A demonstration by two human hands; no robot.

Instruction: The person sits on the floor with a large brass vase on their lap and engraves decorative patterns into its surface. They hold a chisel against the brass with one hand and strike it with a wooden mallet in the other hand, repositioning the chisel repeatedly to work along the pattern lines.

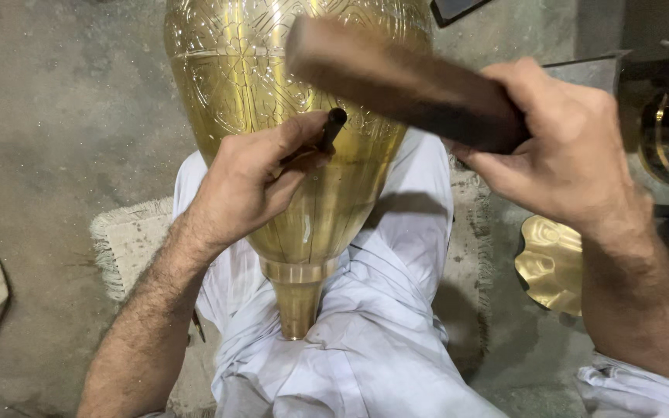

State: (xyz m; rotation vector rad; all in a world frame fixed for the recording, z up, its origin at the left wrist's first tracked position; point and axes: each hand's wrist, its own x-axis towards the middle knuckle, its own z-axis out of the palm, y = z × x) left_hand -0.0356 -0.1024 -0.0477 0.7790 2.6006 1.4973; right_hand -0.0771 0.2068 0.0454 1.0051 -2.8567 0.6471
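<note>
Head view shows the left hand (253, 182) pinching a dark punch (328, 131) against the brass vase (303, 209) on the lap; the right hand (563, 143) grips a wooden mallet (396, 81), just above the punch.

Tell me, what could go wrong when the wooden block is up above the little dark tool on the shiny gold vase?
1. The left hand pinches the dark punch close to its top, so a stray blow from the wooden block in the right hand might hit the fingers.
2. The brass vase is round and lies only on the lap, so it could roll or shift.
3. The punch might skid and scratch the engraved pattern.
</note>
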